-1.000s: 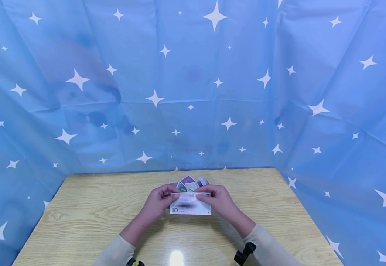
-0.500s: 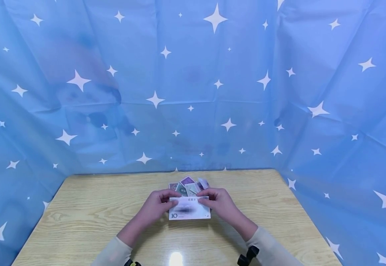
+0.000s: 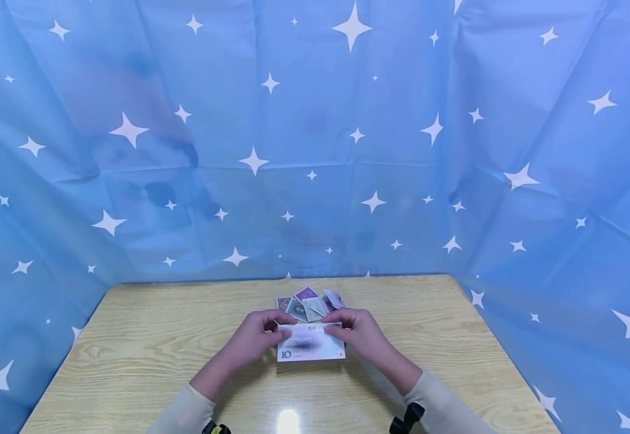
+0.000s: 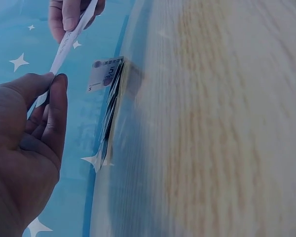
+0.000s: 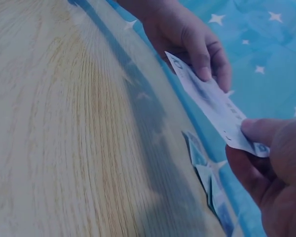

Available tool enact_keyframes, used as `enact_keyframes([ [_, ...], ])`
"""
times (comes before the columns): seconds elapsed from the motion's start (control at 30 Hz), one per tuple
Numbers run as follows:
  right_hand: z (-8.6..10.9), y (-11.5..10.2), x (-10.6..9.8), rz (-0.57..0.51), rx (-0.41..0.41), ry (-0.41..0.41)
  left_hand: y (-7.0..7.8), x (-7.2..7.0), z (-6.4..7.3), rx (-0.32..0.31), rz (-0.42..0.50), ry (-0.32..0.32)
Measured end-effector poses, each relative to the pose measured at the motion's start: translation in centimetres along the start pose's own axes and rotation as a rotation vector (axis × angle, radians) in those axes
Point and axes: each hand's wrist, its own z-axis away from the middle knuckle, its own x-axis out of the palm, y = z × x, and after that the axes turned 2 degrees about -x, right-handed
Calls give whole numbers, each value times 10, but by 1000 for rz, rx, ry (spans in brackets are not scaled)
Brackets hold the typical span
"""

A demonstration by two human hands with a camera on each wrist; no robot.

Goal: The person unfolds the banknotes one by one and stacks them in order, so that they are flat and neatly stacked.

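Note:
A pale banknote [image 3: 310,345] marked 10 is stretched flat between both hands, held above the table in the wrist views. My left hand [image 3: 262,335] pinches its upper left part between thumb and fingers. At the upper right my right hand [image 3: 360,333] pinches it the same way, thumb on the near face. Just beyond the note, a loose pile of banknotes [image 3: 296,309] lies on the table, with purple, green and pale ones fanned out. One note [image 4: 106,75] in that pile shows a 5 and sticks up in the left wrist view. The pile's near side is hidden behind the held note.
A wooden table [image 3: 173,337] with rounded far corners spreads around the hands. Behind it and along both sides hangs a blue curtain [image 3: 315,138] with white stars. A bright light reflection [image 3: 288,421] shows on the table near the front edge.
Both hands have drawn the banknote slightly toward the person since one second ago, uncovering more of the pile behind it. In the last half second they barely move.

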Motion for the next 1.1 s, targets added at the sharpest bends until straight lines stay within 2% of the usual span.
enact_keyframes([
  [0.3,1,3,-1,15,-57,-31,-4,0,1,3,-30,-37],
  [0.67,1,13,5,75,-78,-64,-12,2,0,24,-63,-73],
  [1.1,-2,18,8,184,-88,-118,-21,2,-4,8,-94,-94],
])
